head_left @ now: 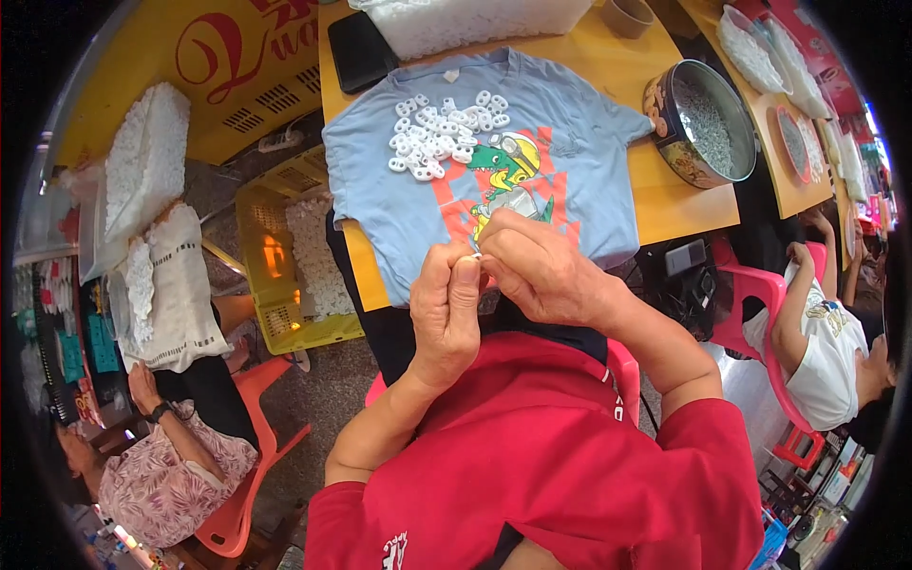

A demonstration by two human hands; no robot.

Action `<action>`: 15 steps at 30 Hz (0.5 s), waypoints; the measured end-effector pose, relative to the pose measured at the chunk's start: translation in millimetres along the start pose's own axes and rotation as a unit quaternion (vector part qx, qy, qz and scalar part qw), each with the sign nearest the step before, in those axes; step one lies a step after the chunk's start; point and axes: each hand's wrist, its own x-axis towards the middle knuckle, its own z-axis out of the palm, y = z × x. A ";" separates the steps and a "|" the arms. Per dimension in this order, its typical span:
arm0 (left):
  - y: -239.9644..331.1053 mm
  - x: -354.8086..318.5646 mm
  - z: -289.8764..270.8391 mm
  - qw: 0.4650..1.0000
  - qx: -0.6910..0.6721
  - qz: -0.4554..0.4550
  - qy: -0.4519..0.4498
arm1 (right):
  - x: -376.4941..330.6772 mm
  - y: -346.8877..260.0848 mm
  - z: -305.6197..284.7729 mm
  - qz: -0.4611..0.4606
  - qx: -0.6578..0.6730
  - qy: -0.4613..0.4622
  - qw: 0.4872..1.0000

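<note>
My left hand (446, 309) is closed in a pinch, a small white plastic piece (477, 256) just showing at its fingertips. Against it, my right hand (543, 271) is curled shut with its fingertips meeting the left ones; whatever it grips is hidden by the fingers. Both hands are above the near edge of a light blue T-shirt (380, 190) with a dinosaur print, spread over the table. Farther up on the shirt lies a loose pile of white plastic pieces (437, 133), rounded and with two holes each.
A round tin (655, 104) of small shiny metal parts stands at the right of the yellow table (689, 214). At the back are a bin of white pieces (475, 24) and a black tray (361, 52). A yellow crate (256, 313) is at left. Seated people flank me.
</note>
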 end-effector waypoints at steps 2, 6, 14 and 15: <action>1.2 0.9 0.1 1.000 0.011 -0.024 0.008 | -3.2 4.1 5.1 0.032 0.004 -0.011 0.999; -5.5 6.8 -9.4 0.999 0.015 -0.032 0.004 | 1.1 13.3 10.8 0.032 0.014 -0.015 0.999; -12.2 11.2 -24.4 0.996 -0.061 -0.060 0.004 | 17.4 16.9 12.2 0.051 0.062 -0.065 0.995; -14.5 11.2 -25.7 0.996 -0.062 -0.057 0.004 | 18.9 19.4 11.3 0.049 0.060 -0.066 0.995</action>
